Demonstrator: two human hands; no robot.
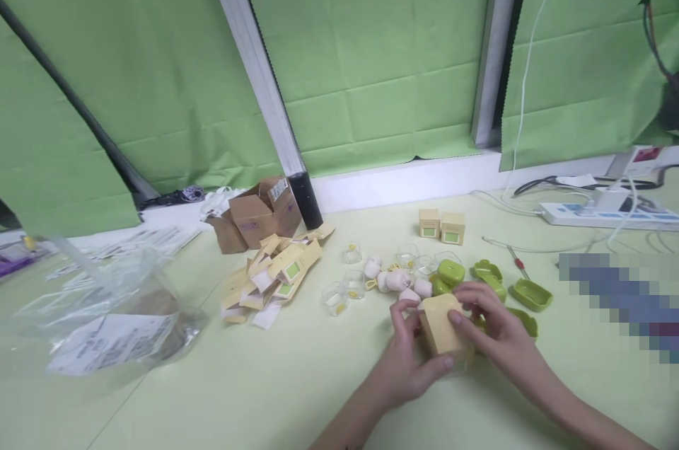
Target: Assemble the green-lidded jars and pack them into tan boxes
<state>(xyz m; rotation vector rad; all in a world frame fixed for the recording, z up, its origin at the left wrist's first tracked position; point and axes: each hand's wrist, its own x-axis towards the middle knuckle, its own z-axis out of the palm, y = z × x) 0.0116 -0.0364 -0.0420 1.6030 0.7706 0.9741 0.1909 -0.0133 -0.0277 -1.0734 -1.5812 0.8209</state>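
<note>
Green cloth (382,47) hangs behind a pale worktop (212,393), whose scattered pieces lie mostly beyond the grip and to either side. Left grip (397,368) and right grip (493,326) are both grasping one small tan carton (441,326) between them, low over the near part of the worktop. The left fingers wrap its left side with the thumb along its lower edge, while the right thumb presses the face towards the wearer; the opposed holds probably keep the light card from twisting or buckling. Whether anything is inside it cannot be seen.

Just beyond and to the right of the grip lie green dishes (532,294); just beyond and to the left are pale pink pieces (397,281) and clear cups (354,284). Kept loosely by kind, they seem laid out so that either hand can pick from them. Farther left, flattened cartons (283,273) overlap in a heap, presumably because folded flat they stack in little room. Two formed cartons (453,228) stand side by side well beyond the grip, perhaps to be out of its way. A power strip (562,214) sits far off to its right.
</note>
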